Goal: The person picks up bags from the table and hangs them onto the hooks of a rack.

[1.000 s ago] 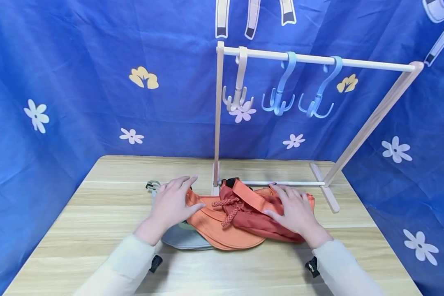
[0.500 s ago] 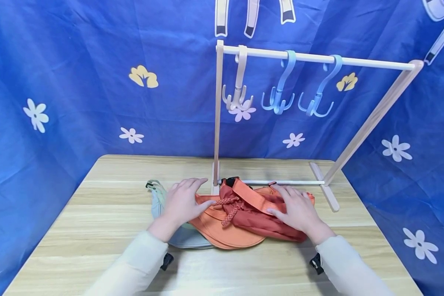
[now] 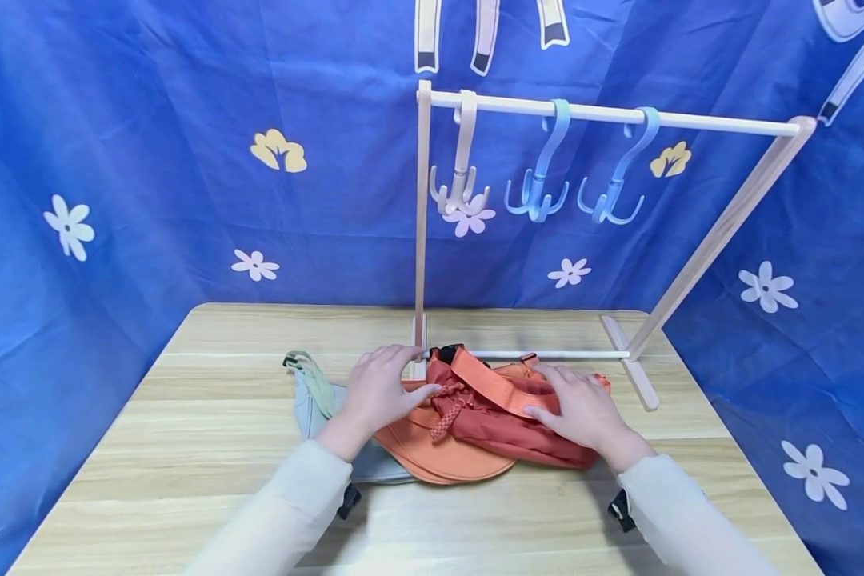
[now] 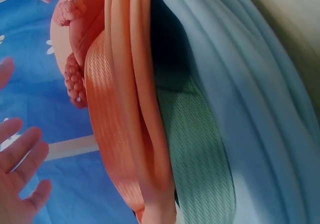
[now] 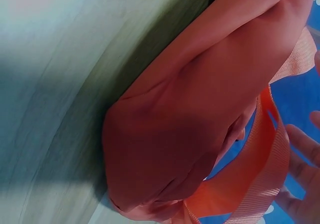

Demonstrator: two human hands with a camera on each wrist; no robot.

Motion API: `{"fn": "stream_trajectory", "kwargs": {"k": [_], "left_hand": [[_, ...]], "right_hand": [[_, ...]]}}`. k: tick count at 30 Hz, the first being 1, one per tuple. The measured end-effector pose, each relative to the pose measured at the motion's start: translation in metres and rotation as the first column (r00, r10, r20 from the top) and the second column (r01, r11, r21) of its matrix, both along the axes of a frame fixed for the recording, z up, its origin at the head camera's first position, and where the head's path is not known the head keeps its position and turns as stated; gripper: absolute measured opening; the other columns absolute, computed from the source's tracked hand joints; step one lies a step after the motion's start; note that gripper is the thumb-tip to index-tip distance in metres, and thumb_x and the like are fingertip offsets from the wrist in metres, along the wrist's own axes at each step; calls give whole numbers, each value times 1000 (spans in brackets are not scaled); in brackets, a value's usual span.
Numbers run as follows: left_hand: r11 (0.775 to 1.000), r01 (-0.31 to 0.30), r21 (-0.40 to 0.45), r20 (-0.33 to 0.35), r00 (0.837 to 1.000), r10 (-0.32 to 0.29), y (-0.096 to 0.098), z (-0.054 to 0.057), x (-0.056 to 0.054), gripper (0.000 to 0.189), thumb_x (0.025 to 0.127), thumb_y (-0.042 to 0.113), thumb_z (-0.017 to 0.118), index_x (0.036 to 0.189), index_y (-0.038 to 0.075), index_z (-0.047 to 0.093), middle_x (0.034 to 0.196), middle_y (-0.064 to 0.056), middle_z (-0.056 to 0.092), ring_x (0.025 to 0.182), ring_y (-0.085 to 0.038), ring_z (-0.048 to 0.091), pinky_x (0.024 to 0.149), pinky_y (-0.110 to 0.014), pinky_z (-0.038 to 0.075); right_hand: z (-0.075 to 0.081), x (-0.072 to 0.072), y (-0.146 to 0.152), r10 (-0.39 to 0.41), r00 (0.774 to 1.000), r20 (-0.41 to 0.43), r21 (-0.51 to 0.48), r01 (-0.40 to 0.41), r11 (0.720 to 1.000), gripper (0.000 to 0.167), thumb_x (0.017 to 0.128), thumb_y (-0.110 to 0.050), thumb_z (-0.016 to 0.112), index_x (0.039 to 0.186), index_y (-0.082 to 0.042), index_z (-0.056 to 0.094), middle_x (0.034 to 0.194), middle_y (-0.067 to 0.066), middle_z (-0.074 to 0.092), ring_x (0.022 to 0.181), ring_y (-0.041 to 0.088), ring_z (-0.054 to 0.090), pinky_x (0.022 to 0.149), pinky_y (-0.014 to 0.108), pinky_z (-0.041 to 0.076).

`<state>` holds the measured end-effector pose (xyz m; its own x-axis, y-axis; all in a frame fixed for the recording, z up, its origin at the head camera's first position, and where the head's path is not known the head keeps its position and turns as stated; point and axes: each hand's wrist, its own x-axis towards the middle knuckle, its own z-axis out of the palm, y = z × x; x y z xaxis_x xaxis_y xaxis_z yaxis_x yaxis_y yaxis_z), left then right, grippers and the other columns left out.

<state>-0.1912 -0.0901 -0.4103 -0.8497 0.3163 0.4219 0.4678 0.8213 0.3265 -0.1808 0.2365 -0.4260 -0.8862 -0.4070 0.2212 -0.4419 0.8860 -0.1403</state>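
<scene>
Three soft fabric bags lie overlapping on the table. A red bag [image 3: 490, 436] with a wide orange strap [image 3: 493, 382] and a braided red cord [image 3: 446, 420] lies on top at the right. Partly under it is an orange bag [image 3: 450, 464], and at the left a light blue bag [image 3: 378, 466] with a green strap [image 4: 200, 149]. My left hand [image 3: 382, 394] hovers above the blue and orange bags, fingers spread, thumb near the cord. My right hand [image 3: 583, 406] is over the red bag's right part, its relaxed fingers [image 5: 302, 169] right at the orange strap.
Behind the bags stands a wooden rack with a white top bar [image 3: 727, 124] and a lower bar [image 3: 554, 354]. A beige hook hanger [image 3: 461, 160] and two blue hook hangers [image 3: 543, 168] hang from it. A blue printed curtain [image 3: 151, 160] surrounds the table [image 3: 115, 448].
My left hand has moved right, from over the blue bag toward the red bag's cord, uncovering the green strap. My right hand has barely shifted. The bags lie as before.
</scene>
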Motion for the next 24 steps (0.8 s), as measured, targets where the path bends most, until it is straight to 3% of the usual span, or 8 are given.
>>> {"fn": "stream_trajectory", "kwargs": {"k": [3,10,18,24], "left_hand": [[1000,6,12,10,1000,-6,6,1,-2,62,78,53,72,124,13,61,117,-8,63,113,-30,55,95,-48,39],[997,46,62,-42,998,-43,21,0,-7,57,76,51,75,115,11,65,110,-7,66,109,-30,58,91,-47,41],[990,92,111,-28,996,-89,40,-2,-13,52,75,45,77,112,9,66,111,-7,66,109,-29,58,95,-45,39],[983,122,139,-12,992,-122,54,-3,-17,50,75,44,78,110,10,67,96,-4,67,95,-21,60,86,-43,43]], "right_hand": [[-1,0,0,2,1000,12,5,-2,1000,71,84,-54,65,138,-11,47,128,16,56,112,41,55,93,59,37],[-2,-1,0,-8,999,37,-2,8,1000,70,84,-52,66,137,-10,48,130,16,55,114,40,54,94,59,36],[-3,-1,0,-22,998,52,-26,23,999,69,84,-51,66,137,-10,48,128,15,56,112,37,55,92,57,39],[-4,-1,1,-29,998,54,-31,31,999,68,84,-49,68,135,-9,48,123,14,58,106,35,58,90,55,42]]}}
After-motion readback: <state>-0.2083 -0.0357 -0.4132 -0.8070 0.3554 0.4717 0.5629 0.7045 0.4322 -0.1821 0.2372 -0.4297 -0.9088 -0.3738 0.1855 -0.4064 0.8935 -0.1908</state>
